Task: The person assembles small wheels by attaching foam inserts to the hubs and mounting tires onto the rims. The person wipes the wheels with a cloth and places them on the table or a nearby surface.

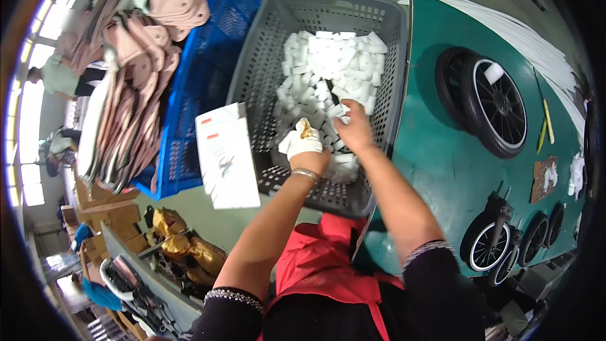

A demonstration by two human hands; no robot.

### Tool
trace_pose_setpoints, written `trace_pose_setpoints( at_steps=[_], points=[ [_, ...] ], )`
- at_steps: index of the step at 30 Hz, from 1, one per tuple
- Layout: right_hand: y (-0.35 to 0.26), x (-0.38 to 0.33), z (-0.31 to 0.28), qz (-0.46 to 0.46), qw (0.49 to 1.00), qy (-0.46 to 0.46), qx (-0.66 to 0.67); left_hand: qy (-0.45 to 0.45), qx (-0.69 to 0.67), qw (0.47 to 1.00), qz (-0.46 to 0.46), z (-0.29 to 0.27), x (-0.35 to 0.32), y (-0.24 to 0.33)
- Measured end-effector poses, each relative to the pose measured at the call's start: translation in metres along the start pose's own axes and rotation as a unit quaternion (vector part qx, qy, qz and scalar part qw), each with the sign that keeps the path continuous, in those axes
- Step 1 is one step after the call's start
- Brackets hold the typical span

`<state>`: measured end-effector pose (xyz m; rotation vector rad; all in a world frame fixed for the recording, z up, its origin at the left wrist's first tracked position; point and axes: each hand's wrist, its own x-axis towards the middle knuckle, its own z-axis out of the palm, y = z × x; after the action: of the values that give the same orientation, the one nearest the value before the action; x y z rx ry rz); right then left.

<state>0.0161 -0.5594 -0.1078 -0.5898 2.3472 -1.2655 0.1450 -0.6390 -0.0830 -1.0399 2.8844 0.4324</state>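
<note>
White pieces [341, 57] are lying heaped in a grey perforated basket [259, 50], and I am watching two hands over them. White-gloved left hand [305, 144] is showing bent fingers, how far open I cannot tell; bare right hand [356, 127] is reaching in, thumb and fingers slightly parted, any grip unclear.

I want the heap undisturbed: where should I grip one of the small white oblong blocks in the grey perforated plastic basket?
Likely the sides of a surface block, from above: its short oblong shape suits a pinch, others lie close beside it, and the basket is open-topped.
</note>
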Motion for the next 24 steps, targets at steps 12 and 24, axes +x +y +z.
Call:
trace_pose_setpoints(
  at_steps=[12, 24],
  points=[
    [0.106, 0.114, 0.091, 0.113, 0.947, 0.071, -0.292, -0.062, -0.281, 0.948, -0.138, 0.279, 0.166, -0.095],
    [0.144, 0.144, 0.135, -0.026, 0.95, 0.048, -0.306, -0.289, 0.077, 0.951, -0.081, 0.228, 0.188, -0.042]
  ],
)
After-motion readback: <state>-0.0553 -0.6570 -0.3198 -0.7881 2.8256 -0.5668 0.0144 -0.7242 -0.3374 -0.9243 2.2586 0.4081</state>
